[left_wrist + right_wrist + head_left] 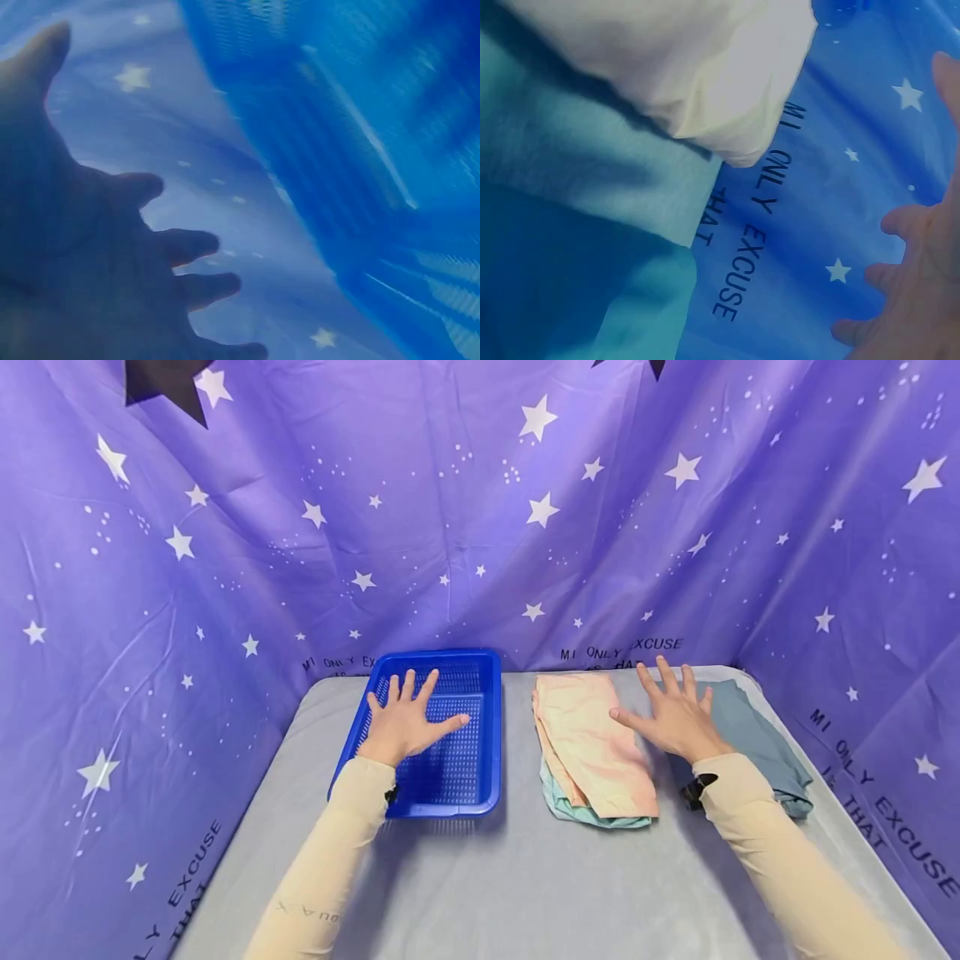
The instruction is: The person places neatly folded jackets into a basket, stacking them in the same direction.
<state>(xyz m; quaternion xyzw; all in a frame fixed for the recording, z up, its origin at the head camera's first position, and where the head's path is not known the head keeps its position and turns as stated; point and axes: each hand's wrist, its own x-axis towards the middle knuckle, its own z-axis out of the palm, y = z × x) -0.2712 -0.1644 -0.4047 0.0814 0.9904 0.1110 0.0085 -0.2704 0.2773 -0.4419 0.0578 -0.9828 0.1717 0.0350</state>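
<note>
Over the blue plastic basket (489,760), my left hand (405,722) is held with fingers spread and nothing in it. The basket has perforated walls and floor, and nothing lies inside it. In the left wrist view the basket wall (315,150) slants past the spread fingers. My right hand (678,718) hovers, fingers splayed, between two piles of cloth. To its left is a folded peach cloth (592,743) lying on a light teal cloth (558,802). Partly behind the right hand and wrist is a folded grey-blue cloth (757,735). The right hand holds nothing.
A grey covered table (480,893) carries the basket and cloths. Purple curtains (450,510) printed with stars and lettering hang behind it and on both sides. A black band (697,792) is on the right wrist.
</note>
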